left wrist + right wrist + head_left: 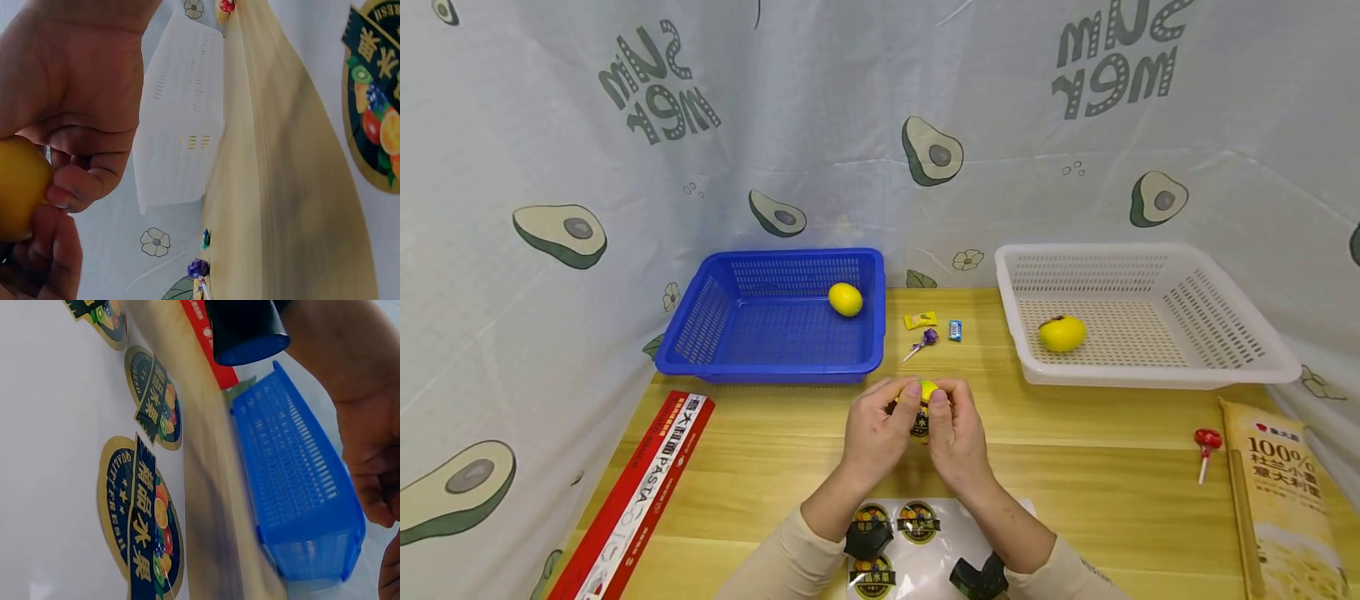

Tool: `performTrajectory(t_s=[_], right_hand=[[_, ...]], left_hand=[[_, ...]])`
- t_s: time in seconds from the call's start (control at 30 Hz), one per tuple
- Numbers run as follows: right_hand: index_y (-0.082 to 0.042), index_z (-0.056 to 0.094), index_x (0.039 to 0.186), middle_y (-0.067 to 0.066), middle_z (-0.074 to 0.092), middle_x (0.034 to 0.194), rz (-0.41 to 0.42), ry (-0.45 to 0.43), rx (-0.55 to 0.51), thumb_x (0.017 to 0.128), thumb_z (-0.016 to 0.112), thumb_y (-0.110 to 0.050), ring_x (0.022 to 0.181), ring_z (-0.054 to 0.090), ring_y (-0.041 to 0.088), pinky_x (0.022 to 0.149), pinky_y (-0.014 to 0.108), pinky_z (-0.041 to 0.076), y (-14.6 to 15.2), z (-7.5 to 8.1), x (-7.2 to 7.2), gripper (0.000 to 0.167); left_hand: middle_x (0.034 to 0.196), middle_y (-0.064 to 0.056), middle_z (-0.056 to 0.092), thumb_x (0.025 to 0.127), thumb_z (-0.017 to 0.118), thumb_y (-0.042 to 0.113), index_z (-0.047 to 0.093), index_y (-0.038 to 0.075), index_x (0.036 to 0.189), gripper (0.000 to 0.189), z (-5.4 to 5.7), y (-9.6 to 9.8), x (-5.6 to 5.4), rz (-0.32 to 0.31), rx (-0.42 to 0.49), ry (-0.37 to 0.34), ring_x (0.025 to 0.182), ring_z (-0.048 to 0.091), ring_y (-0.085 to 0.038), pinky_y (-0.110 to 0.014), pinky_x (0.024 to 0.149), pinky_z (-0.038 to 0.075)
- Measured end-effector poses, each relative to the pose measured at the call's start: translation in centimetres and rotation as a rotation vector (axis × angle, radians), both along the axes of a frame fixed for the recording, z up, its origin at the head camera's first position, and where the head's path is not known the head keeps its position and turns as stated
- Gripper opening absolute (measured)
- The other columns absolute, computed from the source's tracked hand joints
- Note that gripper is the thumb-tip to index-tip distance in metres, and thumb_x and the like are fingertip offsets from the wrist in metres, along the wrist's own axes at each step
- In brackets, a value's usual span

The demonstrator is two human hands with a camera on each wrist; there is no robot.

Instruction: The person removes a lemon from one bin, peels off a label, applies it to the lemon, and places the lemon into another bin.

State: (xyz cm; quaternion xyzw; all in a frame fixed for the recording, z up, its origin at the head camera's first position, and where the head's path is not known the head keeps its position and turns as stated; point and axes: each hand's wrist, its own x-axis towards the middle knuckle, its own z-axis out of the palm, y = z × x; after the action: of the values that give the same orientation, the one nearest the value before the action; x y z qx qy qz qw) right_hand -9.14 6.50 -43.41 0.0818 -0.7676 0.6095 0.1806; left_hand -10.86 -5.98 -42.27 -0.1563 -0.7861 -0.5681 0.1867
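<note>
In the head view, a yellow lemon (928,389) sits between my two hands over the middle of the table. A dark round fruit sticker (919,425) shows on its near side. My left hand (880,429) grips the lemon from the left, its thumb against the fruit. From the other side my right hand (957,433) holds it, thumb also pressed near the sticker. The left wrist view shows the lemon (22,187) with curled fingers around it. Below the wrists lies a white sticker sheet (925,554) with several round stickers.
A blue basket (775,371) with one lemon (846,300) stands back left; a white basket (1157,377) with a stickered lemon (1063,333) back right. Small candies and a purple lollipop (930,337) lie between. A red pasta box (632,500), red lollipop (1207,442) and pasta bag (1281,492) flank the table.
</note>
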Motion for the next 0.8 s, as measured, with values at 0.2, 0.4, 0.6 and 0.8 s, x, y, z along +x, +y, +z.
performTrajectory(t_s=[0.2, 0.4, 0.6, 0.8], right_hand=[[0.001, 0.054, 0.109, 0.012, 0.058, 0.092, 0.064, -0.089, -0.023, 0.111, 0.036, -0.014, 0.075, 0.054, 0.007, 0.061, 0.023, 0.05, -0.1, 0.5, 0.2, 0.023], [-0.003, 0.055, 0.109, 0.014, 0.06, 0.095, 0.057, -0.217, 0.052, 0.113, 0.03, -0.03, 0.08, 0.055, 0.013, 0.066, 0.025, 0.051, 0.7, 1.0, -0.2, 0.037], [-0.004, 0.055, 0.112, 0.018, 0.061, 0.095, 0.061, -0.312, 0.07, 0.112, 0.033, -0.035, 0.079, 0.057, 0.017, 0.066, 0.026, 0.051, 1.5, 1.1, -0.8, 0.038], [-0.006, 0.055, 0.11, 0.018, 0.062, 0.101, 0.079, -0.275, 0.104, 0.103, 0.056, -0.027, 0.079, 0.06, 0.017, 0.058, 0.024, 0.054, 1.3, 1.1, -0.9, 0.022]], left_hand=[[0.072, -0.007, 0.075, 0.104, 0.059, 0.019, 0.079, 0.005, 0.075, 0.038, -0.3, -0.2, -0.4, 0.083, 0.108, -0.034, 0.066, 0.063, -0.004, -0.024, 0.058, 0.054], [0.076, -0.014, 0.073, 0.109, 0.049, 0.033, 0.078, 0.004, 0.094, 0.043, -0.2, -0.3, -0.4, -0.049, 0.147, -0.228, 0.057, 0.062, -0.008, -0.031, 0.052, 0.057], [0.085, -0.022, 0.069, 0.105, 0.053, 0.044, 0.067, 0.007, 0.12, 0.041, -0.3, -0.3, -0.3, -0.255, 0.226, -0.485, 0.047, 0.062, -0.013, -0.043, 0.048, 0.058], [0.103, -0.016, 0.065, 0.107, 0.054, 0.032, 0.071, 0.005, 0.113, 0.032, -0.7, 0.3, -0.1, -0.158, 0.194, -0.309, 0.047, 0.058, -0.008, -0.036, 0.042, 0.055]])
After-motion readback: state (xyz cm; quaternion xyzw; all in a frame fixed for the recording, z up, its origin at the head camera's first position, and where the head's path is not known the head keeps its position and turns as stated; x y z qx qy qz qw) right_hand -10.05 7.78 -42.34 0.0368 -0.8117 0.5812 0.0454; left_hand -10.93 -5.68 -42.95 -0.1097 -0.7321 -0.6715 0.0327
